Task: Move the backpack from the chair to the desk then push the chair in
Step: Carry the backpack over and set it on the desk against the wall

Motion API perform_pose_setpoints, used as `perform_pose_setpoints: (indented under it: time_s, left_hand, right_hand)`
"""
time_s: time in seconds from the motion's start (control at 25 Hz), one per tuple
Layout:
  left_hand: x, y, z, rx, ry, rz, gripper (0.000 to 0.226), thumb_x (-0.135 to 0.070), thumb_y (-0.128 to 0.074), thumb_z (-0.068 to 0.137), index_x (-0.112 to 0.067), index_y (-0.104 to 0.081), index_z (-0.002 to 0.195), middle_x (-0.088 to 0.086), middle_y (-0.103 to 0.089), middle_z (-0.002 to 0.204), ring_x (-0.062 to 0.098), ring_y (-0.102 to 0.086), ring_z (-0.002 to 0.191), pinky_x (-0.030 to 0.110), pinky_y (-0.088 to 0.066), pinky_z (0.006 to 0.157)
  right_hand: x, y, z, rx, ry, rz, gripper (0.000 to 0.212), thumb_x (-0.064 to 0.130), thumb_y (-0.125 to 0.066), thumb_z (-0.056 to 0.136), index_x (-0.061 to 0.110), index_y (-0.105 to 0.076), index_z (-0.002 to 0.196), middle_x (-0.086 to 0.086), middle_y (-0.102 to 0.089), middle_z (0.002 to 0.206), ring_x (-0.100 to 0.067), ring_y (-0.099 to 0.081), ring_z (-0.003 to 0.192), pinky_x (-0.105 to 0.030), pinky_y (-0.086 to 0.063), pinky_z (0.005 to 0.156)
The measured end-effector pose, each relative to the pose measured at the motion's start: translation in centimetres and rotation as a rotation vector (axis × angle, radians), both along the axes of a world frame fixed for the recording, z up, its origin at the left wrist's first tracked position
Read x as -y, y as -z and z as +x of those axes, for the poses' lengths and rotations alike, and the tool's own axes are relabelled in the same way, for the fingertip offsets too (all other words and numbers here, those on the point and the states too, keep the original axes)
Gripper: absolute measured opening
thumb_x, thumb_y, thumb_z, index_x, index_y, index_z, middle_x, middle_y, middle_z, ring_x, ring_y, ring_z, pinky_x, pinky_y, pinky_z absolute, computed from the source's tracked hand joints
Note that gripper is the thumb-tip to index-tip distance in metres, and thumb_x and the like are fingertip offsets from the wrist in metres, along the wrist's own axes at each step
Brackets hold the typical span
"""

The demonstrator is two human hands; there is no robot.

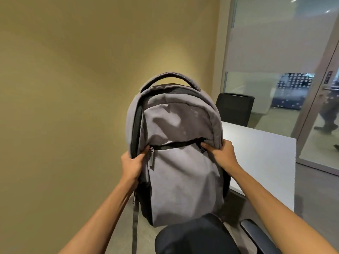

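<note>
A grey backpack (176,143) with black zips hangs upright in the air in front of me, its top handle up and a strap dangling at its lower left. My left hand (133,165) grips its left side and my right hand (222,154) grips its right side, thumbs on the front by the pocket zip. Below it is the black seat of the chair (194,237), with one armrest (256,233) to the right. The white desk (264,158) lies to the right, behind my right hand.
A tan wall fills the left and back. A second black chair (235,109) stands at the far end of the desk. Glass partitions and a door (322,99) are on the right, with a person's legs beyond the glass.
</note>
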State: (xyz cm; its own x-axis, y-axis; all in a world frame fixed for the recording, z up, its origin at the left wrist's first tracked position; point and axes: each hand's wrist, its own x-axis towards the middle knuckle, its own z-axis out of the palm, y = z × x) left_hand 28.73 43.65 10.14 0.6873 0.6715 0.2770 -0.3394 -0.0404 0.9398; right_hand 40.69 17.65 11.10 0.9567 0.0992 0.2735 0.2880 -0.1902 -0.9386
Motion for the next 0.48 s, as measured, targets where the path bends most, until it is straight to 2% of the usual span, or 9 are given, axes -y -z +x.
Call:
perform_pose_setpoints:
  time_s: [0.16,0.36,0.48]
  left_hand:
    - [-4.4,-0.7,1.5,-0.035,0.058,-0.064,0.012,-0.017,-0.079,0.077,-0.025,-0.072,0.083,-0.013,-0.075,0.077,0.003,-0.071,0.074,0.017,-0.056,0.061]
    - [-6.8,-1.7,3.8,-0.054,0.093,-0.041,0.018,-0.020,-0.078,0.077,-0.021,-0.072,0.094,-0.006,-0.074,0.088,0.006,-0.070,0.078,0.023,-0.054,0.068]
    - [-7.6,-2.1,4.8,-0.061,0.100,0.005,0.024,-0.026,-0.079,0.077,-0.021,-0.071,0.100,-0.012,-0.073,0.086,-0.001,-0.069,0.073,0.013,-0.052,0.059]
  right_hand:
    - [-4.0,-1.3,0.2,0.044,0.065,-0.038,0.043,0.043,-0.083,0.073,0.013,-0.071,0.101,-0.003,-0.070,0.090,-0.028,-0.066,0.088,-0.053,-0.055,0.087]
    - [-6.4,-2.0,1.6,0.042,0.104,-0.031,0.049,0.041,-0.082,0.074,0.008,-0.070,0.107,-0.010,-0.072,0.101,-0.030,-0.065,0.091,-0.052,-0.054,0.089]
    - [-7.2,-2.0,3.0,0.049,0.108,-0.023,0.041,0.036,-0.083,0.075,0.009,-0.071,0.103,-0.003,-0.071,0.091,-0.027,-0.066,0.088,-0.044,-0.056,0.082]
